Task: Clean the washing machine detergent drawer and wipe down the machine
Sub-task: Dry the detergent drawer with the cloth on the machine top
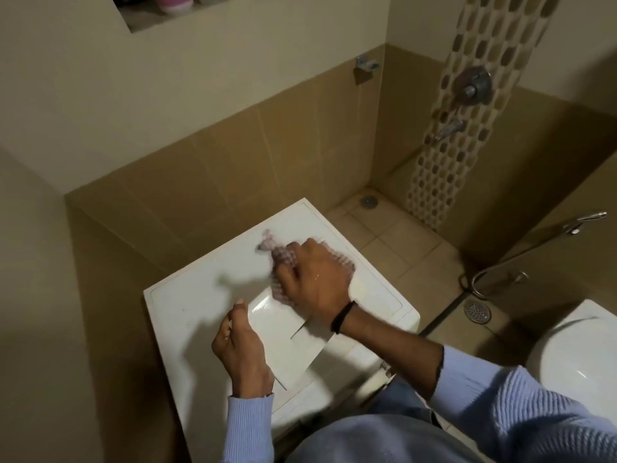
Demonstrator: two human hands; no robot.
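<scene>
Pinkish cloth (280,259) is sweeping atop the washing machine (187,295), right hand (317,282) clenching it; left hand (238,349) is hovering at its front, grip untellable; strokes should be staying flat, overlapping.

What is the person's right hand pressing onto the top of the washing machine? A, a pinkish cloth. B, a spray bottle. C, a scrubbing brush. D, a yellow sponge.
A: the right hand grips a bunched pinkish cloth, blurred by motion, against the white top of the washing machine.
</scene>
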